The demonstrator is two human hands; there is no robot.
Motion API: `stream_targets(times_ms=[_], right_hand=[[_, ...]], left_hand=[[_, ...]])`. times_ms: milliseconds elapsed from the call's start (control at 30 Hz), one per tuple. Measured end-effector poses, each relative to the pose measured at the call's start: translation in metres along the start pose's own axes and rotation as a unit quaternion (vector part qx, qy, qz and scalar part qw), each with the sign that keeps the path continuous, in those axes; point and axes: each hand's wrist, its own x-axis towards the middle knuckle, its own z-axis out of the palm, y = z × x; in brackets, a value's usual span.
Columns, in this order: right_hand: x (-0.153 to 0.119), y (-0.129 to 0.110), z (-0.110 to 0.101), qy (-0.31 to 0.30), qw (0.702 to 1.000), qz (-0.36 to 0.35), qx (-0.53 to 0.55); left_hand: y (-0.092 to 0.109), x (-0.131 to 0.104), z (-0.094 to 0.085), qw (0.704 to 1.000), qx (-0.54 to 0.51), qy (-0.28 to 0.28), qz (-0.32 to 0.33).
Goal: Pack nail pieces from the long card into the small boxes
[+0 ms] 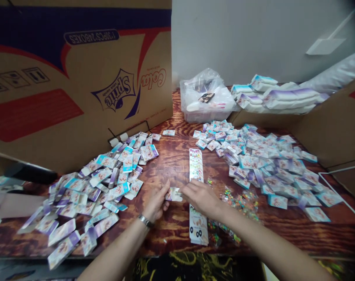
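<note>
My left hand (158,200) is closed around a small printed cardboard box (173,194), its open end with white flaps facing right. Close to those flaps, the bent fingers of my right hand (201,197) are pinched together; what they hold, if anything, is hidden. Under my right hand lies a long row of overlapping printed cards (196,160), running away from me. Small clear bags of bright coloured bits (241,205) lie to the right of the cards, partly behind my right forearm.
A heap of small boxes (101,183), some with open flaps, covers the left side. Another box heap (262,160) spreads on the right. A large printed carton (77,78) stands back left. A plastic-lined tub (208,115) and wrapped white packs (288,97) are at the back.
</note>
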Motion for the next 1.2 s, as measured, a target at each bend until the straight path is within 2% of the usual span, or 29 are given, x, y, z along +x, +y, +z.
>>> stream_targets(times_ms=[67,167,267,367,567,700,800,867,933,1033,1133,1200], right_hand=[[-0.001,0.0,0.004,0.003,0.994,-0.064,-0.087],[-0.004,0.001,0.006,0.002,0.979,-0.136,-0.154],[-0.006,0.002,0.004,0.003,0.967,-0.189,-0.168],[-0.006,0.003,0.001,0.004,0.967,-0.21,-0.141],[-0.003,0.003,0.003,-0.01,0.965,-0.212,-0.155],[-0.002,0.001,0.011,-0.013,0.98,-0.141,-0.139],[-0.004,0.002,0.016,-0.006,0.993,-0.09,-0.074],[-0.006,0.004,0.018,0.013,0.998,-0.058,-0.032],[-0.01,0.007,0.02,0.043,0.999,-0.024,-0.008],[-0.014,0.009,0.023,0.046,0.999,0.006,-0.019],[-0.016,0.007,0.024,-0.001,1.0,0.009,-0.015],[-0.014,0.004,0.022,-0.008,0.999,0.025,0.046]], left_hand=[[0.0,-0.004,0.001,1.0,-0.004,-0.006,0.001],[0.001,-0.008,0.002,1.0,-0.005,-0.022,-0.007],[0.001,-0.011,0.002,0.999,0.002,-0.035,-0.023],[0.0,-0.012,0.0,0.998,0.012,-0.045,-0.037],[-0.002,-0.012,-0.001,0.998,0.03,-0.046,-0.04],[-0.004,-0.016,0.006,0.999,0.037,-0.025,0.014],[-0.003,-0.019,0.008,0.998,0.043,-0.011,0.041],[0.0,-0.022,0.005,0.993,0.089,-0.019,0.077],[0.005,-0.026,-0.001,0.967,0.192,-0.037,0.163],[0.015,-0.033,-0.012,0.889,0.351,-0.06,0.288],[0.018,-0.037,-0.017,0.834,0.449,-0.063,0.315],[0.015,-0.038,-0.016,0.801,0.501,-0.051,0.323]])
